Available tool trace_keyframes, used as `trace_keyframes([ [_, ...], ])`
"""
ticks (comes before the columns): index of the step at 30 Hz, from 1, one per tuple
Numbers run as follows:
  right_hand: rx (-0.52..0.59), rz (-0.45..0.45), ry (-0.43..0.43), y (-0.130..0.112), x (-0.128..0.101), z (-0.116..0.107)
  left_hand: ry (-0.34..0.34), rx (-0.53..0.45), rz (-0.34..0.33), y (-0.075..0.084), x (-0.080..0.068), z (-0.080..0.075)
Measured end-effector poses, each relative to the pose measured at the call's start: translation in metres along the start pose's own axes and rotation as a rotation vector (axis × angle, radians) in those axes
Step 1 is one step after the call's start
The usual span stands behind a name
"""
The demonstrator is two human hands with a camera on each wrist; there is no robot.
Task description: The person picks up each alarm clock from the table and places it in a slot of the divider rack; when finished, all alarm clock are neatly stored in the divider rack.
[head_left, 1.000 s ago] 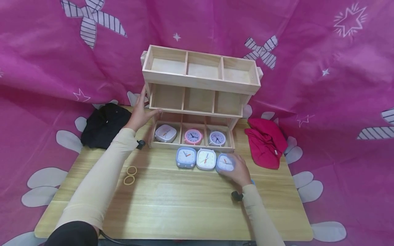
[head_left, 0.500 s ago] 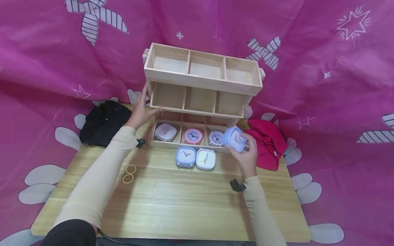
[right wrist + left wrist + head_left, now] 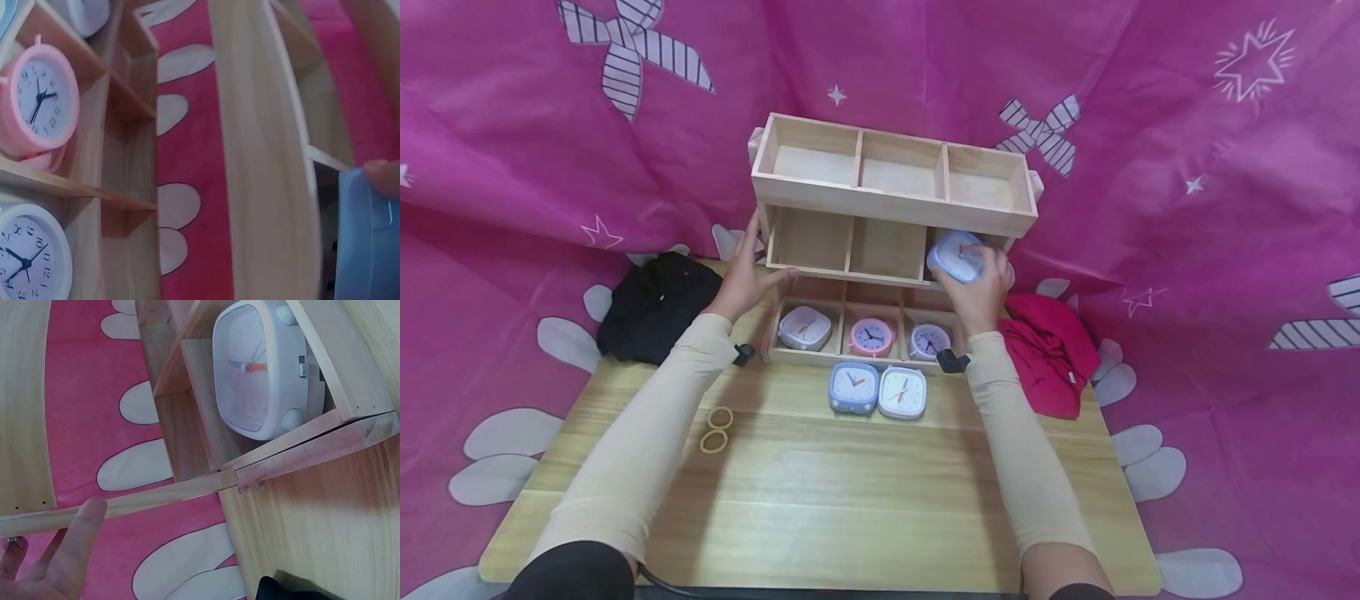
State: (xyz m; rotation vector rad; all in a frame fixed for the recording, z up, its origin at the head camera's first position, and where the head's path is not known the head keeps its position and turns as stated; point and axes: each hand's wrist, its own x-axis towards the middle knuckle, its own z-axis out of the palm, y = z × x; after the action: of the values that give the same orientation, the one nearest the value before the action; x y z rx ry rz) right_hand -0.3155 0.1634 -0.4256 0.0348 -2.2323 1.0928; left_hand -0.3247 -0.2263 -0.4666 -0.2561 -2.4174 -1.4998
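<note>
We see the pale blue square clock (image 3: 956, 255) just right of centre in the head view, at the mouth of the right compartment on the middle tier of the wooden shelf (image 3: 891, 206). Our right hand (image 3: 977, 289) sits directly under and around it, fingers curled over its edges, gripping it. Our left hand (image 3: 744, 276) is well apart at the shelf's left end, fingers straight and spread against the side panel. Below, the bottom tier holds a white square clock (image 3: 804, 326), a pink round clock (image 3: 871, 336) and a lilac round clock (image 3: 929, 341). On the wooden table (image 3: 820, 500), just in front of the shelf, a blue clock (image 3: 853, 387) and a white clock (image 3: 902, 392) lie touching.
</note>
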Motion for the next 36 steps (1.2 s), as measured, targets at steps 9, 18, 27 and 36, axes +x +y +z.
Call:
trace_keyframes([
  [9,-0.225,0.018,-0.061,0.005,0.013,0.025,0.003,-0.005,-0.009,-0.002,-0.001,0.001],
  [18,-0.255,-0.036,-0.078,0.014,0.006,0.032,0.006,-0.015,0.014,-0.002,-0.002,0.002],
  [27,-0.127,-0.132,-0.043,0.008,-0.01,0.013,0.007,-0.008,0.013,-0.001,-0.002,-0.001],
  [36,-0.053,-0.257,-0.083,0.012,-0.076,-0.002,-0.004,-0.003,0.003,-0.002,-0.002,0.001],
])
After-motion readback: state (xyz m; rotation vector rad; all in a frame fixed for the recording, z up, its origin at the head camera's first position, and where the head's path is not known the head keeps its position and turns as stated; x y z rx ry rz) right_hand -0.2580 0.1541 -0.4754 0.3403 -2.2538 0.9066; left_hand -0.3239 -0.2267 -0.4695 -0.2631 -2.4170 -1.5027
